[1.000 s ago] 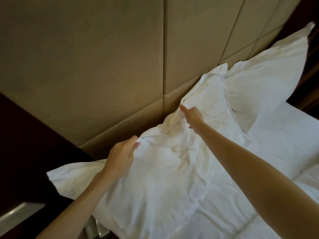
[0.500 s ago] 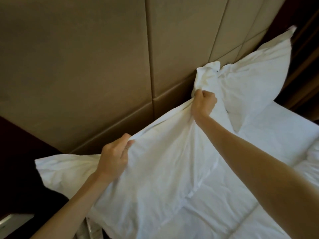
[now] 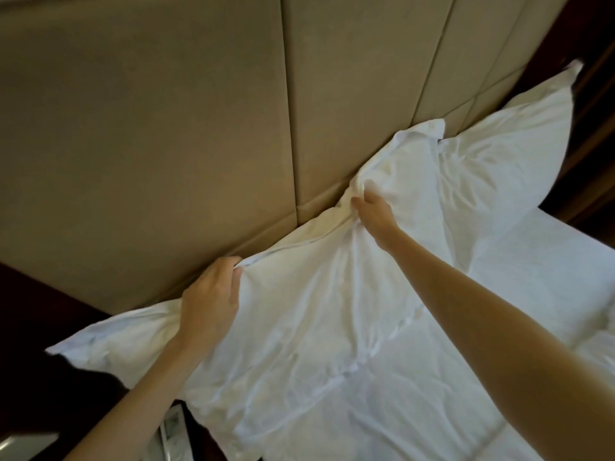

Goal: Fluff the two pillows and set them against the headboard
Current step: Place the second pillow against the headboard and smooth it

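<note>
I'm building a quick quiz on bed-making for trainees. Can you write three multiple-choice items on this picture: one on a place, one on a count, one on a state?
1. Where does the far pillow stand?
A. against the headboard
B. on the floor
C. flat at the foot of the bed

2. How many white pillows show?
A. one
B. two
C. four

3. What are both hands doing?
A. hanging free
B. gripping the near pillow's top edge
C. smoothing the duvet

Answers:
1. A: its back leans on the tan panels.
2. B: a near one and a far one.
3. B: the left hand and right hand pinch bunched fabric along the edge.
</note>
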Motion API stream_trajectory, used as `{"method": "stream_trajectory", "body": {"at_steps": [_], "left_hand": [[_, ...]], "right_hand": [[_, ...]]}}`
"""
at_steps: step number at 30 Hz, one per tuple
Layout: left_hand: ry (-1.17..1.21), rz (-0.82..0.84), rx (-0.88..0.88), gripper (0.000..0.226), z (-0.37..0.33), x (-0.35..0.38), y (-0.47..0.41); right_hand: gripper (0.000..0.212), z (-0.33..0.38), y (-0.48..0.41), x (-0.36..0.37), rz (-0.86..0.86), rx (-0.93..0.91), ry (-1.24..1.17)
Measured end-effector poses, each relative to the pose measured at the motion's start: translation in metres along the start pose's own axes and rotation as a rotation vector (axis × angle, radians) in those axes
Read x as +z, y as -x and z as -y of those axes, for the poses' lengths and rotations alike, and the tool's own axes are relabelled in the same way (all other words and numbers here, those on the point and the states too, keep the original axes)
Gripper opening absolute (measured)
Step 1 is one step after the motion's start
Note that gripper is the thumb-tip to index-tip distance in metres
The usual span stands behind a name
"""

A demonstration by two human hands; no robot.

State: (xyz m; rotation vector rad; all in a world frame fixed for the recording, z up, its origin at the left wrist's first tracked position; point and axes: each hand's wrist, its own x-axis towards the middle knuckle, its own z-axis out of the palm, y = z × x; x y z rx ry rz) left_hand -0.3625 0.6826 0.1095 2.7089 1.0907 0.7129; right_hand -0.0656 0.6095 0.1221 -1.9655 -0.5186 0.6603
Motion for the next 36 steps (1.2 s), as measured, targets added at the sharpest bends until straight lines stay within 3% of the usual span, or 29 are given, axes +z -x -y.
{"method": "stream_trajectory", "body": {"at_steps": [2, 6, 8, 11, 15, 18, 21, 24, 27, 30, 32, 36], "left_hand": [[-0.184, 0.038, 0.084, 0.032, -0.005, 0.002, 0.001], [-0.474, 0.216, 0.026, 0.039, -0.013, 0.009, 0.009], [-0.487, 0.277, -0.009, 0.040, -0.014, 0.010, 0.012], [-0.393, 0.375, -0.093, 0.031, -0.010, 0.011, 0.005], [-0.133, 0.352, -0.294, 0.037, 0.012, 0.012, -0.017], [-0.017, 0.376, -0.312, 0.037, 0.018, 0.010, -0.021], [-0.050, 0.387, -0.324, 0.039, 0.020, 0.009, -0.010], [-0.183, 0.315, -0.270, 0.035, 0.018, 0.002, 0.002], [-0.226, 0.249, -0.186, 0.017, 0.008, -0.007, 0.007], [-0.061, 0.152, 0.009, 0.028, -0.010, -0.012, 0.005], [0.037, 0.099, 0.172, 0.021, -0.027, -0.015, 0.000], [0.391, 0.175, 0.112, 0.029, -0.077, -0.006, -0.011]], "right_hand": [[0.050, -0.007, 0.004, -0.003, 0.083, 0.006, -0.065], [0.021, -0.023, 0.019, -0.015, 0.174, 0.003, -0.170], [0.035, -0.030, 0.030, -0.025, 0.195, -0.019, -0.168], [0.046, -0.044, 0.044, -0.038, 0.171, -0.010, -0.108], [0.051, -0.064, 0.065, -0.048, 0.148, 0.073, -0.089], [0.054, -0.077, 0.078, -0.046, 0.161, 0.133, -0.138], [0.056, -0.089, 0.087, -0.041, 0.172, 0.176, -0.129], [0.058, -0.096, 0.093, -0.035, 0.187, 0.199, -0.072], [0.054, -0.100, 0.095, -0.033, 0.186, 0.210, -0.020], [0.045, -0.096, 0.101, -0.040, 0.167, 0.212, -0.055], [0.042, -0.094, 0.106, -0.050, 0.147, 0.213, -0.074], [0.035, -0.093, 0.123, -0.079, 0.057, 0.201, -0.108]]}}
